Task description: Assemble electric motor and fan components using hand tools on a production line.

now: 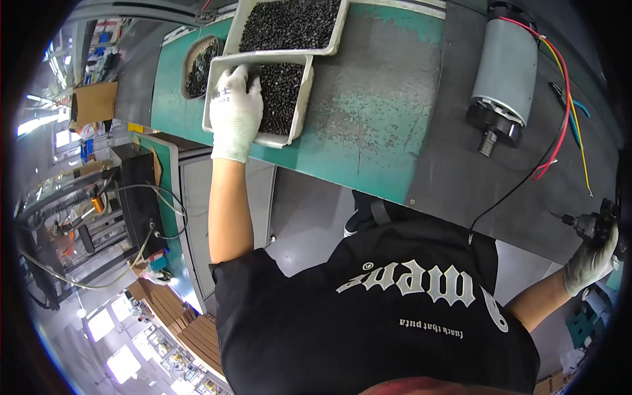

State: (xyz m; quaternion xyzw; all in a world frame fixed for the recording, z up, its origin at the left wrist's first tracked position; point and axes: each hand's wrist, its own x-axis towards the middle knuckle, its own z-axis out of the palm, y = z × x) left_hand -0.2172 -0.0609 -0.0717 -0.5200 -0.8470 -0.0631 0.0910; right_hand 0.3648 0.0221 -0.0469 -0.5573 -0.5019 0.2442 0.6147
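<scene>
My left hand (236, 112), in a white knit glove, reaches into the nearer white tray (308, 69) at the upper left. Small black parts (280, 92), perhaps screws, fill that tray. The fingers are bent down toward its left side; their tips are hidden, so whatever they pinch does not show. At the far right, my gloved right hand (590, 260) is closed around a black power screwdriver (589, 226). Its thin bit points left over the dark bench top. Part of the tool and of the grip is cut off by the picture's dark rim.
Behind the nearer tray stands another white tray (336, 39) of black parts, with a small oval dish (186, 72) to the left. A grey cylindrical motor (505, 69) with colored wires lies on the right of the bench (375, 99). Pliers (574, 115) rest beyond it.
</scene>
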